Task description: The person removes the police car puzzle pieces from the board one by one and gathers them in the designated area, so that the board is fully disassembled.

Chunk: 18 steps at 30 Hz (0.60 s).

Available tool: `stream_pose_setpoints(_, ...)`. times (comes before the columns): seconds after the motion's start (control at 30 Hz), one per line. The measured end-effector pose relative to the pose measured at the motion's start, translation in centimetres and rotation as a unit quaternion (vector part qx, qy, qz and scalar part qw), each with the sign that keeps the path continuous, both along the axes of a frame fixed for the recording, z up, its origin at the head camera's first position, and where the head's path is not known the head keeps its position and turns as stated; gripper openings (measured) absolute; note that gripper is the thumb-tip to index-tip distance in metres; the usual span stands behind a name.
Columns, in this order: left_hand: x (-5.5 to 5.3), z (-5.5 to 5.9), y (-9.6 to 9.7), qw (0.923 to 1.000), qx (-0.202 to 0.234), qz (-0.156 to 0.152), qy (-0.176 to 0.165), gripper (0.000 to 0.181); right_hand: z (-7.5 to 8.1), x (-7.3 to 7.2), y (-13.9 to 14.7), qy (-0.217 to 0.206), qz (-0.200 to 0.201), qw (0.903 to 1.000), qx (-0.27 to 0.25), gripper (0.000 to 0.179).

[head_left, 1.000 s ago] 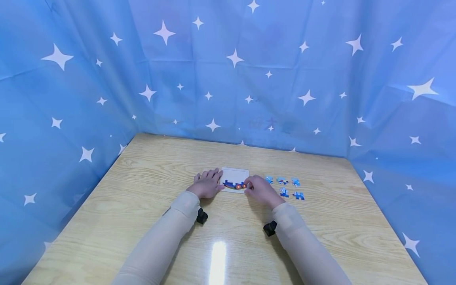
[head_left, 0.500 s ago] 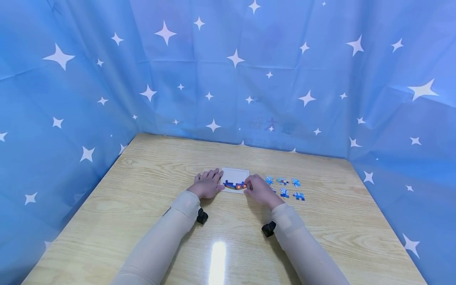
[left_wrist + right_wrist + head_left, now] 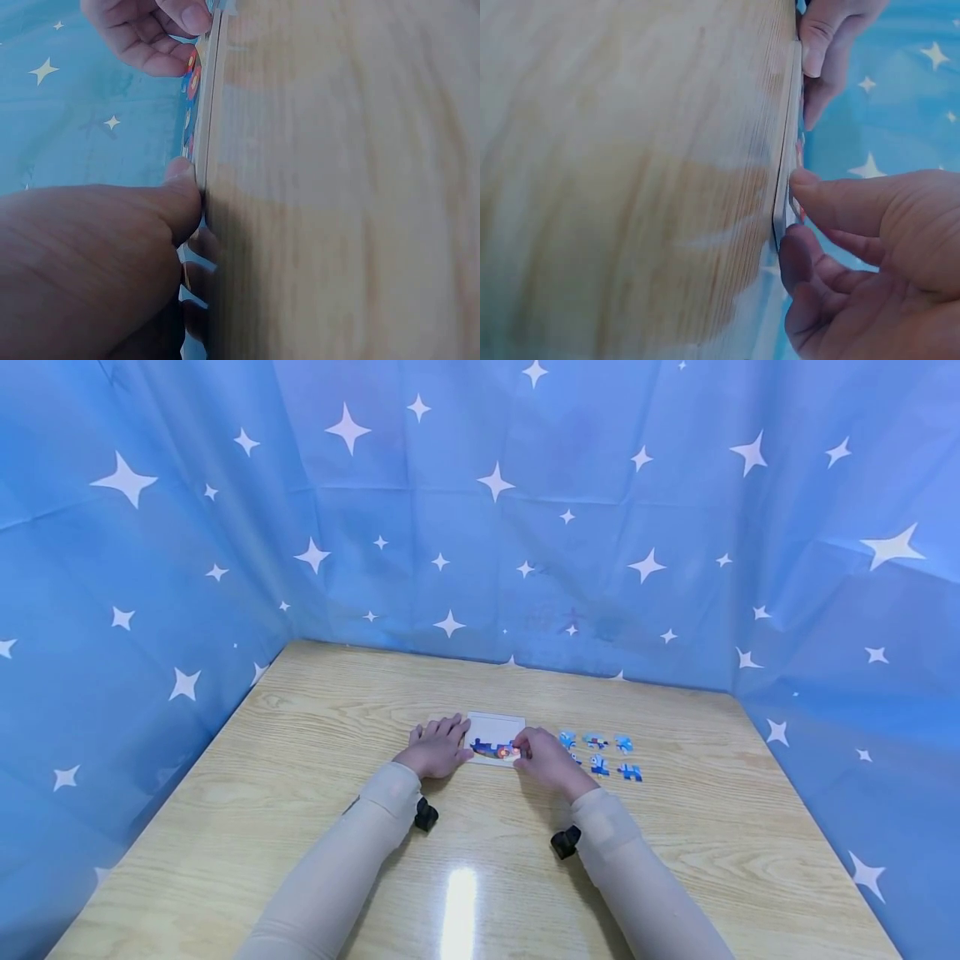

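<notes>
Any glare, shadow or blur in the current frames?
Head: bright white glare streak on the near tabletop, soft shadows along the inner sides of both sleeves; left wrist: wood grain smeared, dark patch beside the left hand; right wrist: wood grain also soft, right hand clearer, tray nearly edge-on, so its picture is mostly unreadable there.

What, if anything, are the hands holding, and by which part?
The right hand apparently pinches a puzzle piece by its edge, at the near right corner of the board. The left hand rests, fingers spread, at its left edge.
</notes>
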<state>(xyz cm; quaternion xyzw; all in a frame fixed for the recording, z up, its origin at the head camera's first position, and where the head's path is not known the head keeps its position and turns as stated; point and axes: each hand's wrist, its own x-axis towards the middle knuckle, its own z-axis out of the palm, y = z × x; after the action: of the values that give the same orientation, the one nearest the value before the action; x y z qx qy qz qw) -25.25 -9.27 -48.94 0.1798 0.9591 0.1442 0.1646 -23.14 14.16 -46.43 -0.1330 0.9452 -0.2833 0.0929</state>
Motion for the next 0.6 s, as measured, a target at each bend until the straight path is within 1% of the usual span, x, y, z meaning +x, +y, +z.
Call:
stream_pose_setpoints(0.13,-0.5,-0.7,0.0,1.0,0.002,0.001,-0.003,0.067,0.0,-0.1,0.0,-0.007,-0.002,1.0,-0.006,0.029)
stream_pose_setpoints(0.27,-0.6,-0.9,0.0,1.0,0.008,0.001,-0.003,0.068,-0.1,-0.2,0.0,-0.013,-0.004,0.9998,-0.015,0.031)
stream_pose_setpoints(0.43,-0.2,-0.3,-0.1,1.0,0.007,-0.001,-0.002,0.067,0.0,-0.1,-0.1,-0.01,-0.013,0.9995,-0.028,0.033)
stream_pose_setpoints(0.6,0.6,0.6,-0.1,0.9999,0.009,-0.005,0.004,0.065,-0.1,-0.1,-0.2,-0.009,-0.029,0.9993,-0.024,0.029)
